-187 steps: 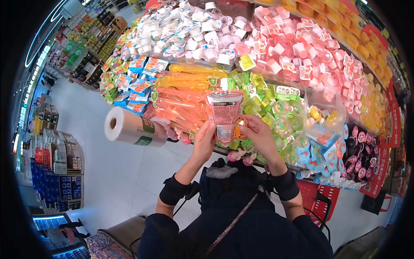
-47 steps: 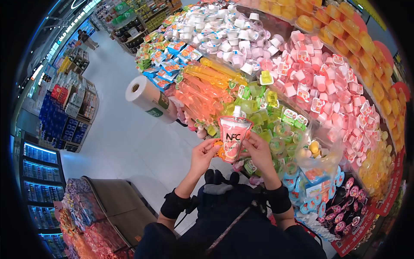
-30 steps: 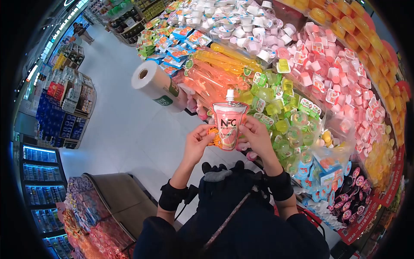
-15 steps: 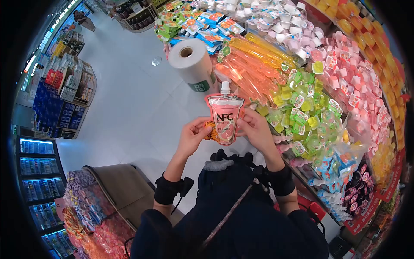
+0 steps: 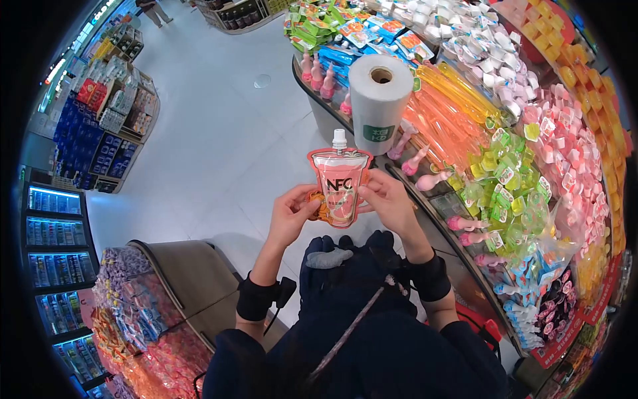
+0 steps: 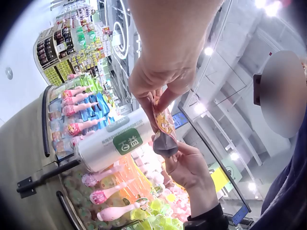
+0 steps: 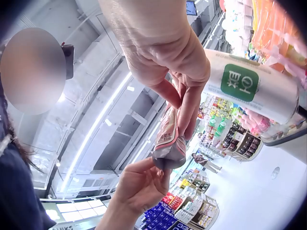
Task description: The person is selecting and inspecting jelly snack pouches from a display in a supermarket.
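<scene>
Right now I have both hands up in front of my chest, holding a pink drink pouch [image 5: 337, 193] between them. My left hand [image 5: 290, 214] pinches the pouch's lower left edge with thumb and curled fingers; my right hand [image 5: 385, 203] grips its right edge the same way. The pouch stands upright, its white screw cap [image 5: 339, 138] at twelve o'clock, the letters NFC facing me.

From the left wrist view, I see the left fingers [image 6: 152, 103] closed on the top of the pouch's thin edge, with the right hand cupped below it at about five o'clock. In the right wrist view the right fingers [image 7: 184, 108] clamp the pouch [image 7: 169, 139] edge-on, and my left hand [image 7: 141, 184] meets its bottom corner at seven o'clock.

Just beyond the cap, at about one o'clock from the pouch, a roll of plastic bags [image 5: 379, 93] with a green label stands out from the display counter [image 5: 435, 213]. The counter curves away from twelve to four o'clock, heaped with orange jelly sticks [image 5: 442, 113], green jelly cups [image 5: 508, 193] and pink jelly cups [image 5: 565, 146]. At nine o'clock, well apart, is white shop floor [image 5: 219, 153].
</scene>
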